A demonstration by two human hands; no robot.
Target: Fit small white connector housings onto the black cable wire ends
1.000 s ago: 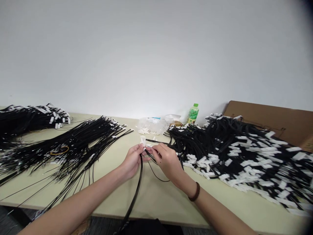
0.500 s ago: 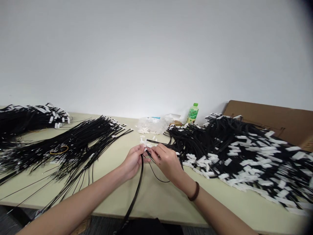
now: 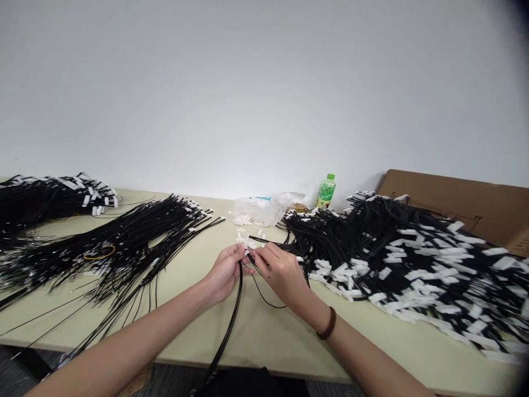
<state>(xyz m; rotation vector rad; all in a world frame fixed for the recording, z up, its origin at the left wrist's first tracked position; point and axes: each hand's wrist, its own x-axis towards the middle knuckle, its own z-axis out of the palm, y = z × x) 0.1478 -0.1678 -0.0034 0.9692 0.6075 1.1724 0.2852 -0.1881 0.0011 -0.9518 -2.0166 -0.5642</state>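
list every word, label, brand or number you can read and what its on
None can be read.
Green-capped bottle: print too small and blurred.
Clear plastic bag: blue-and-white patch, any lettering too small.
Cardboard: dark lines, no readable words.

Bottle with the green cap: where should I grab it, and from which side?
Probably hold the bottle by its upper body, just under the cap, coming from the front and above: it stands cap up, the wall is behind it, and cables crowd its base.
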